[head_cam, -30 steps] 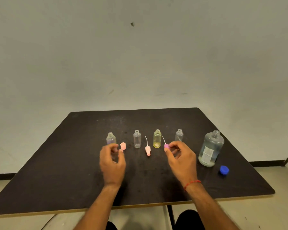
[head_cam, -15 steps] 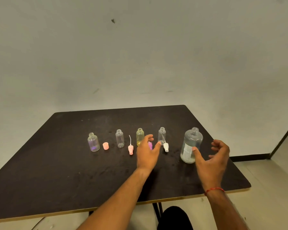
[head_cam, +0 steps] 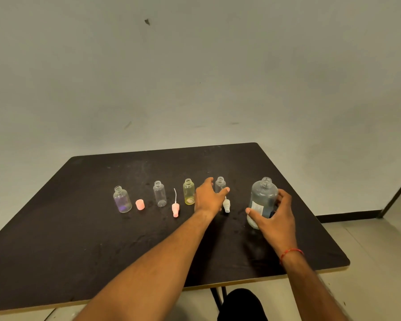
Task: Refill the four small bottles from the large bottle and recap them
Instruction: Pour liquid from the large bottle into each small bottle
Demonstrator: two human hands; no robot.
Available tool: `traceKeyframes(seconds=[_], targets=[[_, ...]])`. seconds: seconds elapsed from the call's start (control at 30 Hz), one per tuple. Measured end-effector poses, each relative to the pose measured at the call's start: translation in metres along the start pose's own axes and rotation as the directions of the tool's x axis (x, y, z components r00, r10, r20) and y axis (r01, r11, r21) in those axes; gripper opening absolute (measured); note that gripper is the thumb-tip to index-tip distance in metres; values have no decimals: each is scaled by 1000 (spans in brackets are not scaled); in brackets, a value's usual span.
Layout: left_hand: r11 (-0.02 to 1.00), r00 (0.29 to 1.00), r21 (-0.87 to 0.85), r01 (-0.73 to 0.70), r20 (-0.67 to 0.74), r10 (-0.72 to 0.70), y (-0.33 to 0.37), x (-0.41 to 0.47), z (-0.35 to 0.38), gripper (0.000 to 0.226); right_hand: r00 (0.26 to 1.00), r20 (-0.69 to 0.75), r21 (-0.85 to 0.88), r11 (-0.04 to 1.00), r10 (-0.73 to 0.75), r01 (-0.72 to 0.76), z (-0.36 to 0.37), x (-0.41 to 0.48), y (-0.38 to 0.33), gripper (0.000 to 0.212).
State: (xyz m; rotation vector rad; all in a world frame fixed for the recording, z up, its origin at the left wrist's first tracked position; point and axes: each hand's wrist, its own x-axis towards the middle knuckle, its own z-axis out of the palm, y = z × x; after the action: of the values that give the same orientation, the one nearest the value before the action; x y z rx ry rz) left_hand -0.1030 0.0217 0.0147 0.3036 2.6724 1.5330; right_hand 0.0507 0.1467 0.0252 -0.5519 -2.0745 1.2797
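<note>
Setting: dark, scuffed tabletop (head_cam: 79, 228) against a bare pale wall (head_cam: 195, 66), seen from a head-worn camera.
Large bottle: the large bottle (head_cam: 263, 198) stands upright and uncapped at the right end of the row. It is clear plastic with a white label low on its body, and its liquid level is hard to read.
Right hand: the right hand (head_cam: 276, 218) wraps the bottle's lower body, thumb on the near-left side and fingers curled round the far right. A red thread (head_cam: 291, 252) circles the wrist.
Key relation: the bottle's long axis is vertical, mouth up. The rightmost small bottle (head_cam: 220, 184) stands near its left, so a pour would likely tip leftward, toward the other hand.
Left hand: the left hand (head_cam: 208, 198) is spread, with the thumb crossing the front of that small bottle. Whether it presses the bottle cannot be told.
Row: the purple-tinted bottle (head_cam: 122, 200), clear bottle (head_cam: 159, 194) and yellow bottle (head_cam: 188, 192) stand upright and open-mouthed further left.
Tops: a pink cap (head_cam: 140, 204) sits just beside the purple-tinted bottle. A pink spray top (head_cam: 175, 208) lies between the clear and yellow bottles, and a white spray top (head_cam: 226, 205) lies just in front of the rightmost one.
Stage, as judged: pouring has not begun and no bottle is recapped.
</note>
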Motion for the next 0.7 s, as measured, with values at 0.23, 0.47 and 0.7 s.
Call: traceKeyframes(seconds=[0.23, 0.47, 0.7], targets=[[999, 999, 22, -42, -18, 42, 5, 0, -4, 20, 1000, 15, -25, 1000, 1, 0, -1, 7, 7, 80], [995, 995, -14, -97, -34, 97, 12, -10, -16, 22, 999, 0, -46, 998, -41, 41, -2, 7, 6, 76], [962, 971, -128, -241, -38, 238, 16, -28, -27, 30, 988, 7, -117, 981, -152, 152, -5, 11, -8, 74]])
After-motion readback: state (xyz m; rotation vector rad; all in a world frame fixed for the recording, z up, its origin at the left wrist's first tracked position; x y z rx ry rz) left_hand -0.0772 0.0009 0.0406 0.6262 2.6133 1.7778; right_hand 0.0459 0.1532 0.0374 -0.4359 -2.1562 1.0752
